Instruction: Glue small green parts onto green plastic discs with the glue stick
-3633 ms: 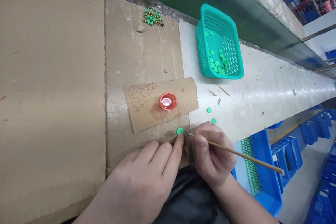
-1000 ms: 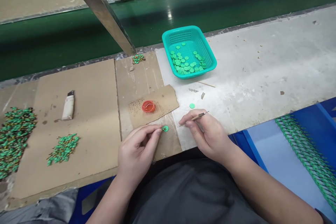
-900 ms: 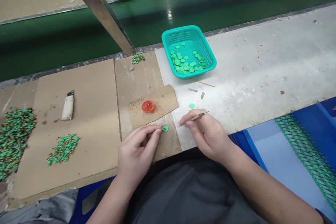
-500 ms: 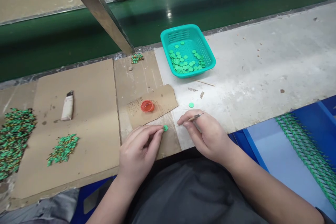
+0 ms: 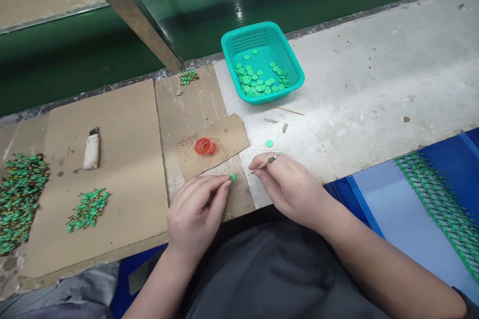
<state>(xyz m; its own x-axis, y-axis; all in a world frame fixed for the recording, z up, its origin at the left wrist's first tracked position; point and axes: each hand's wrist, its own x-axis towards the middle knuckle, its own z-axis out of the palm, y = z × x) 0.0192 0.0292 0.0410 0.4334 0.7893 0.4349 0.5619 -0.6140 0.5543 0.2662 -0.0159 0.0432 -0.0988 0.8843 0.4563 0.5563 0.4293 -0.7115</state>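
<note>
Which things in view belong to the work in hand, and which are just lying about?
Apparently in the work:
- green button, pinched in the left hand
- tipped stick, held in the right hand
- likely red cup, teal basket of buttons

Seemingly lying about:
- loose thin stick
- grey flake

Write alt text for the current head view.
The left hand pinches a small green piece over a worktable, while the right hand holds a thin stick. Beyond them sit a red cup on a cardboard scrap and a teal basket of green discs; heaps of small green-and-yellow pieces lie at left.
</note>
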